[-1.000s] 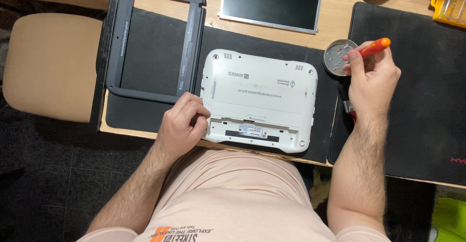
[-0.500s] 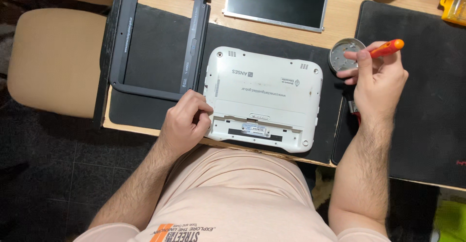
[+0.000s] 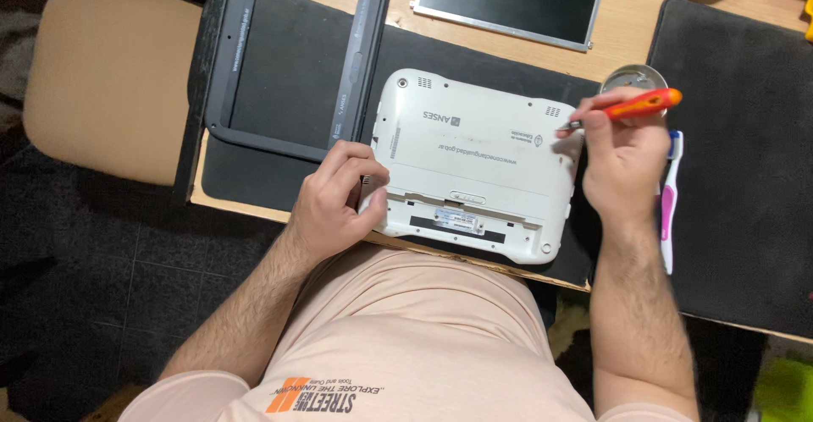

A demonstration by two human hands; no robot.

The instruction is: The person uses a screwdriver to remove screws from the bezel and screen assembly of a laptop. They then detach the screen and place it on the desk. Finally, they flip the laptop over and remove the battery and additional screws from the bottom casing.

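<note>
Since a moment ago, the right hand (image 3: 622, 164) has come down from the little round tin (image 3: 633, 77) toward the white laptop (image 3: 474, 164). It pinches an orange screwdriver (image 3: 631, 106), tip at the laptop's far right corner. The left hand (image 3: 337, 198) is curled tight on the laptop's left edge. The laptop lies upside down on a black mat (image 3: 288, 83), with a dark frame (image 3: 292, 58) to its left.
</note>
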